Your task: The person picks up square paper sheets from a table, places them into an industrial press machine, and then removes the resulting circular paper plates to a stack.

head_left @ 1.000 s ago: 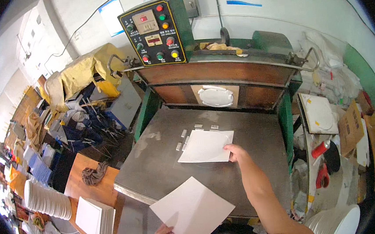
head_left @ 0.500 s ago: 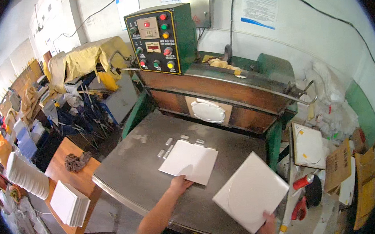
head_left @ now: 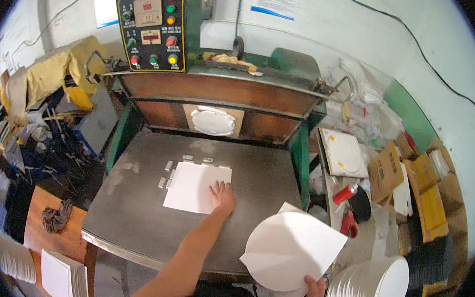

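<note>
While my left hand (head_left: 222,196) lay flat, pressing the white square sheet (head_left: 196,186) onto the bench (head_left: 136,212), my right hand (head_left: 314,292) pinched the light, floppy die-cut sheet (head_left: 290,250) at its lower edge.

White wall (head_left: 350,22) behind, cable trailing across it — wooden side table (head_left: 60,240) left, cluttered floor.

Small die-cutting workshop, cluttered.
Green press (head_left: 228,102) with button panel (head_left: 153,29) and steel bed (head_left: 136,212); stacks of white cut discs (head_left: 371,286), square sheets (head_left: 63,279), cardboard boxes (head_left: 419,190) around it.
</note>
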Demonstrator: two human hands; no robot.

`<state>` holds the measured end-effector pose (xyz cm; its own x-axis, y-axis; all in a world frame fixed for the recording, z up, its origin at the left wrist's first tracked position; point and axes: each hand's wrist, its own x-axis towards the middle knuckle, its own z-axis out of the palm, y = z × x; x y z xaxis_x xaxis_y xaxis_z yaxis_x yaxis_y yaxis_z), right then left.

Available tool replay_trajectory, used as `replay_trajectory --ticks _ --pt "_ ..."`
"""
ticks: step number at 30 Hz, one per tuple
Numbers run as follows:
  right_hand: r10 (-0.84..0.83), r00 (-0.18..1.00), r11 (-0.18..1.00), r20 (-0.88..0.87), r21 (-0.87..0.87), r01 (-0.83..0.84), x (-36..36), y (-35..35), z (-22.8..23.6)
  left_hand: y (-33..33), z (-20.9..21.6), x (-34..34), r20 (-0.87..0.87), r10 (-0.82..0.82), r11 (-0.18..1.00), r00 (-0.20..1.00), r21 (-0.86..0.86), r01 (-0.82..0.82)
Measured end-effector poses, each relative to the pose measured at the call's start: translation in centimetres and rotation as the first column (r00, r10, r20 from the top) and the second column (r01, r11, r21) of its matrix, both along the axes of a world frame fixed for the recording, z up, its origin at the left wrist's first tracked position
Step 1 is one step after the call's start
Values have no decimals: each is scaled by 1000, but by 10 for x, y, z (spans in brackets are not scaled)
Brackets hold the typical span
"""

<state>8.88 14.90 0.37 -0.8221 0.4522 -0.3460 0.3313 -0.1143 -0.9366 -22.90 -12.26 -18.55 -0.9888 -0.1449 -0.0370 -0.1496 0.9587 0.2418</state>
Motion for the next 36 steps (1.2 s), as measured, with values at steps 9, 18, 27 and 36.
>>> replay_trajectory --ticks 9,18,27,36 --pt "-349 937 875 -11 -361 322 74 -37 -33 0 99 133 279 -625 2 729 935 -355" --pt "-465 884 816 48 -364 449 216 -3 -88 68 152 243 53 -806 108 589 992 59" --pt "-962 265 74 -63 876 477 496 76 -60 270 240 256 -131 -860 -298 494 914 -276" --pt "-986 -164 42 -10 950 -310 681 28 -313 454 243 295 10 -952 -22 306 995 -99"
